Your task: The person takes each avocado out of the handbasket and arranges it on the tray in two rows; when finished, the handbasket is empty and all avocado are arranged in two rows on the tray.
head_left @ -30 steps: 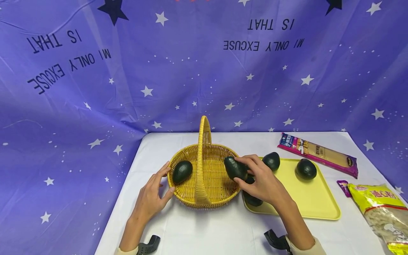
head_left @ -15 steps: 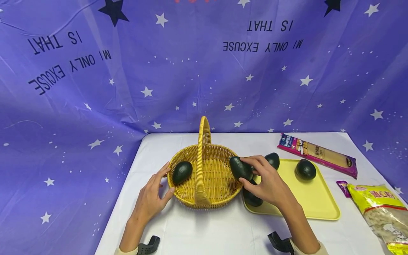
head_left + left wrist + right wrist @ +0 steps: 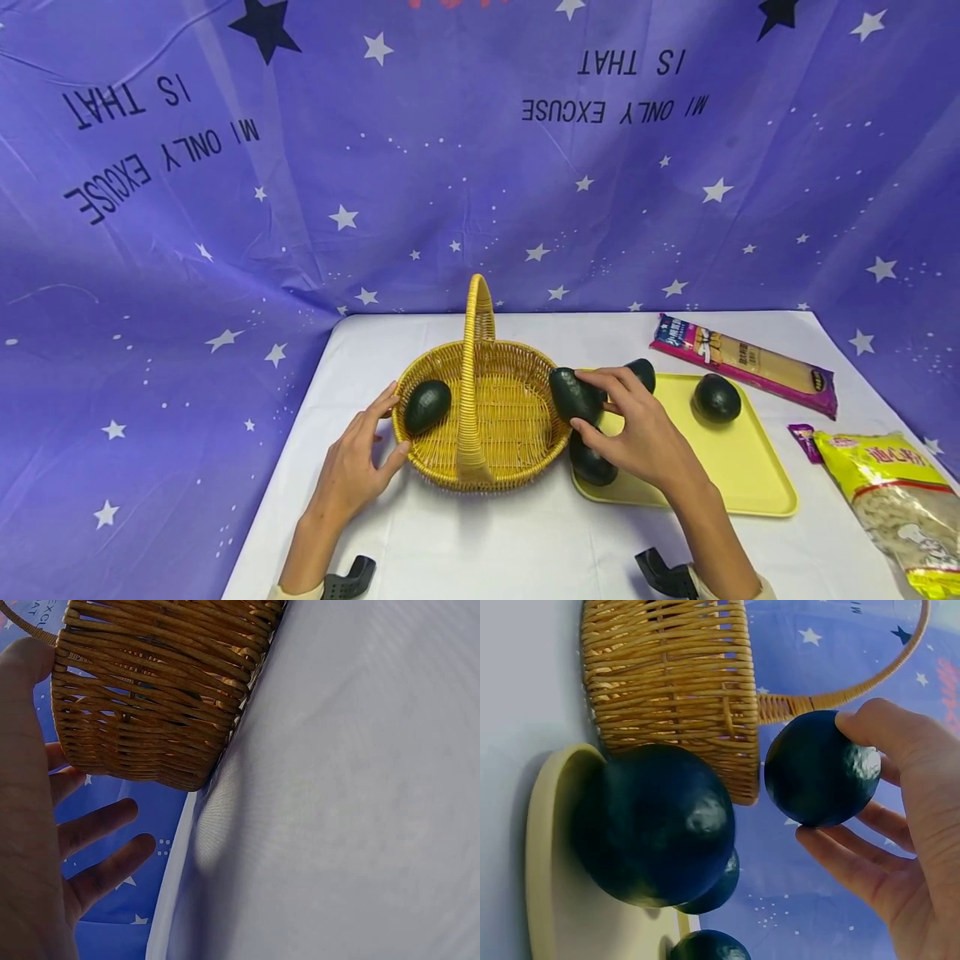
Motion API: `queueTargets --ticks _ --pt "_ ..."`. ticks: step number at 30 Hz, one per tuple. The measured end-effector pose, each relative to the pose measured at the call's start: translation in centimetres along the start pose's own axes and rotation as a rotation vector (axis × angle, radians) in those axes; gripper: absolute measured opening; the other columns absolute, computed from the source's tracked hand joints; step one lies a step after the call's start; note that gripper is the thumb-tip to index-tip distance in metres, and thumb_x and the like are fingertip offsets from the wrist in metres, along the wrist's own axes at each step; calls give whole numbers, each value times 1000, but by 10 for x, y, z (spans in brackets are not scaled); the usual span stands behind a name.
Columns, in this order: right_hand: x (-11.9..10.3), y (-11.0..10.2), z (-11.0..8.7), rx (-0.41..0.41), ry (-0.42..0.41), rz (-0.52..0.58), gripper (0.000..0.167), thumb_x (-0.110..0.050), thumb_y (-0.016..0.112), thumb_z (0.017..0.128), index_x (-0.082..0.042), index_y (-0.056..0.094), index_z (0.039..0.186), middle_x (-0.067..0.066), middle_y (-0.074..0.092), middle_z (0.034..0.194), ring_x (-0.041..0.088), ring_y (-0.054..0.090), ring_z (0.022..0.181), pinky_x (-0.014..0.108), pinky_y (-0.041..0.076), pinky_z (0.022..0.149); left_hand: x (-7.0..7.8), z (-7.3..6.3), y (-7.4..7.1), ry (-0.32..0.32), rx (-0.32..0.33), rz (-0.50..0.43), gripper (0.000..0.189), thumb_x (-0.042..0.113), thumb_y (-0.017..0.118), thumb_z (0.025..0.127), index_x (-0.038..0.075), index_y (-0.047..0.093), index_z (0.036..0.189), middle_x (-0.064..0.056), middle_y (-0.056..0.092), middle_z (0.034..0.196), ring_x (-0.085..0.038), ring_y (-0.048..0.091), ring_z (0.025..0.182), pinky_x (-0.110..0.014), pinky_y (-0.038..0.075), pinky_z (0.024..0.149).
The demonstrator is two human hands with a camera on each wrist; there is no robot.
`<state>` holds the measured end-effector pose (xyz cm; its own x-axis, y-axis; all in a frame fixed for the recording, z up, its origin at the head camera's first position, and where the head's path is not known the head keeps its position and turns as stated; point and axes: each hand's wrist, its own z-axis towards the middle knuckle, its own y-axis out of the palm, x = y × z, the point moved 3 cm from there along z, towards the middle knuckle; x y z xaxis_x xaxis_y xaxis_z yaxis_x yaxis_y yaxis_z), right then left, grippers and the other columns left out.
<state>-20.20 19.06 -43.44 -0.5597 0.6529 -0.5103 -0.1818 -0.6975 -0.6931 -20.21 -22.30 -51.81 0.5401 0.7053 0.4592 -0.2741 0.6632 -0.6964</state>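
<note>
My right hand (image 3: 645,433) pinches a dark green avocado (image 3: 576,395) between thumb and fingertips. It is held above the gap where the basket's right rim meets the yellow tray's left edge. In the right wrist view the held avocado (image 3: 810,769) is beside the top of the basket (image 3: 675,682), above the level of the others. My left hand (image 3: 351,467) rests on the left rim of the wicker basket (image 3: 517,421), its fingers spread. One avocado (image 3: 427,407) lies inside the basket, left of the tall handle (image 3: 469,392).
The yellow tray (image 3: 750,475) carries avocados at its front left (image 3: 592,462), back left (image 3: 642,372) and right (image 3: 716,398). Behind lies a noodle packet (image 3: 750,358). At right are a small purple packet (image 3: 804,442) and a pasta bag (image 3: 900,508). A starry cloth (image 3: 480,167) hangs behind.
My right hand has moved a little to the right with the avocado, from over the basket's right side to its rim beside the tray. My left hand stays in place.
</note>
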Motion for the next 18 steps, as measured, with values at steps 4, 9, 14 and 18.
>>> queueTargets --ticks 4,9,14,18 --pt "1 -4 0 20 2 -9 64 -14 92 84 -16 67 143 2 62 132 21 68 117 35 63 91 0 1 0 0 -1 2 69 31 77 95 11 53 156 0 46 169 -21 65 126 -39 64 84" --pt "4 -6 -2 28 1 -5 65 -11 92 83 -15 67 143 2 62 130 20 69 115 11 52 97 0 1 -1 2 1 1 69 31 77 95 11 53 156 1 45 170 -20 65 125 -39 64 84" --pt "9 -8 -6 42 0 22 66 -5 91 82 -12 67 143 4 62 130 22 70 111 11 52 96 0 0 -1 -3 -5 0 69 31 77 95 12 52 157 2 45 170 -20 65 126 -39 64 84" --pt "13 -10 -9 53 9 18 67 -5 92 82 -12 67 143 3 62 129 21 70 110 24 59 92 0 0 -1 -8 -6 1 69 32 76 95 12 52 157 2 45 170 -20 65 126 -39 64 84"
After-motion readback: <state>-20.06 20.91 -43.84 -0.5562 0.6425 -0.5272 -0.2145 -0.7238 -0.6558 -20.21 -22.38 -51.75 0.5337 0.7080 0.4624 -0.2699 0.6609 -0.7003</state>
